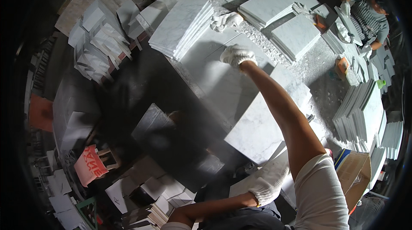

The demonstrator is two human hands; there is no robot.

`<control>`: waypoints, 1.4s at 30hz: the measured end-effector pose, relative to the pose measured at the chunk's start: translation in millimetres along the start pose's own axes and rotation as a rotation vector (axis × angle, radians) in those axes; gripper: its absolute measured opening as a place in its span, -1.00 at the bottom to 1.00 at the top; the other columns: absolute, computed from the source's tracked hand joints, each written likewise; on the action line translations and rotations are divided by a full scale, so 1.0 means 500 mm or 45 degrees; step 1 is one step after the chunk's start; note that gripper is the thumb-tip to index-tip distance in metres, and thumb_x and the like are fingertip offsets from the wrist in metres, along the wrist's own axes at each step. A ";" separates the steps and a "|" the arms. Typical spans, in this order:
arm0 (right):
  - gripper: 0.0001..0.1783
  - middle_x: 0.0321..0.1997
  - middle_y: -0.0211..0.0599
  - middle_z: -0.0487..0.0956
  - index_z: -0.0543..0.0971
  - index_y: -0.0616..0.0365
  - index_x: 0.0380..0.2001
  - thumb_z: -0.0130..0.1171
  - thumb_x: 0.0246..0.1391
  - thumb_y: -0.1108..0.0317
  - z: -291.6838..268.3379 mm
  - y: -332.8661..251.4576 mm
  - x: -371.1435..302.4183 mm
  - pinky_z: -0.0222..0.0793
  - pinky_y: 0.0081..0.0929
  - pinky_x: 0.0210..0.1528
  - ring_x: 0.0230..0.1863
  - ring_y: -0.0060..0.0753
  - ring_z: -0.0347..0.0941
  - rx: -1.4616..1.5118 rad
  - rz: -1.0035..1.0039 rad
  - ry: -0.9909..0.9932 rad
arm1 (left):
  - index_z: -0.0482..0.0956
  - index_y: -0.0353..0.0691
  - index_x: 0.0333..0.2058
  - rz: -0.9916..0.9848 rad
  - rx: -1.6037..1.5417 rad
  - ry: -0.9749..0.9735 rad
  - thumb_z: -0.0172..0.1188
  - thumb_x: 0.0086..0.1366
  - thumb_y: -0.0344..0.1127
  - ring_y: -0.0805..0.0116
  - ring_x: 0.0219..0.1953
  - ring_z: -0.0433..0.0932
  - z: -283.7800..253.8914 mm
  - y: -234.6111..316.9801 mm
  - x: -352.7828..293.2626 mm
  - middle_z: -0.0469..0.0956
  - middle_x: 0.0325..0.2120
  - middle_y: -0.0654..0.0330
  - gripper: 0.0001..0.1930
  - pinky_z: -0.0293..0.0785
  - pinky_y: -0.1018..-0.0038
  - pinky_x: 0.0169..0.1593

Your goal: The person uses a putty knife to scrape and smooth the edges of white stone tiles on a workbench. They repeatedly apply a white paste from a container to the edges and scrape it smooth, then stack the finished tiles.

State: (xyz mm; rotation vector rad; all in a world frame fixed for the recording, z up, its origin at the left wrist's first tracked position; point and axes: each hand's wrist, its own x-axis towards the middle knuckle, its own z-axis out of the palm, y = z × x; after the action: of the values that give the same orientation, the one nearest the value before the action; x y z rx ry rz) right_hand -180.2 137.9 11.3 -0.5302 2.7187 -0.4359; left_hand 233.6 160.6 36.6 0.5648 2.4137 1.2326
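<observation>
Dusty bench [327, 67]: slab [225, 90] beneath right hand [238, 55] (gloved).

1. Dusty counter [324, 71], strewn with white chips [259, 42].
2. White cloth [226, 21] on it.
3. Tile stack [180, 25] just left of the cloth.
4. More tiles [296, 36] right of the cloth.
5. Slabs [223, 88] on the cloth's near side.

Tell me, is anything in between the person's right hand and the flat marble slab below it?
Just the white knitted glove on the right hand; nothing else visible stands between hand and marble slab. The crumpled white cloth lies farther off, beyond the hand.
</observation>
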 end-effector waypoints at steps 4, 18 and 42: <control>-0.63 -0.28 -0.17 0.72 0.72 0.07 -0.21 0.24 0.16 0.01 -0.084 0.003 -0.075 0.54 -0.18 -0.16 -0.23 -0.21 0.64 0.279 -0.138 0.346 | 0.43 -0.31 -0.02 -0.043 0.017 -0.117 0.08 0.31 -0.40 0.12 -0.12 0.59 -0.013 0.006 0.015 0.56 -0.08 -0.05 -0.73 0.52 0.28 0.04; 0.00 0.15 -0.19 0.51 0.29 0.25 0.38 0.46 0.05 -0.09 -0.098 0.110 -1.095 0.55 -0.31 0.12 0.14 -0.28 0.52 1.380 0.452 0.992 | 0.34 -0.36 0.18 -0.151 -0.354 -0.158 -0.17 0.48 -0.48 -0.10 0.12 0.50 0.061 -0.037 0.016 0.46 0.07 -0.22 -0.66 0.42 0.23 0.22; -0.48 0.07 -0.24 0.66 0.59 0.22 0.17 0.33 0.16 0.27 0.088 0.095 -1.150 0.42 -0.49 0.18 0.08 -0.50 0.54 1.274 0.813 0.862 | -0.14 -0.29 0.51 0.353 0.068 -0.183 -0.08 0.25 -0.68 0.02 0.47 0.14 0.074 -0.065 -0.009 -0.01 0.49 -0.14 -0.15 0.21 0.34 0.42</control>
State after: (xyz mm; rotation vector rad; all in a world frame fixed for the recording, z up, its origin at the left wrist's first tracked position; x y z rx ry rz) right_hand 324.6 404.0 106.9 0.8467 2.5035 -1.8327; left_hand 249.7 166.0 -9.7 0.9968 2.3096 1.1889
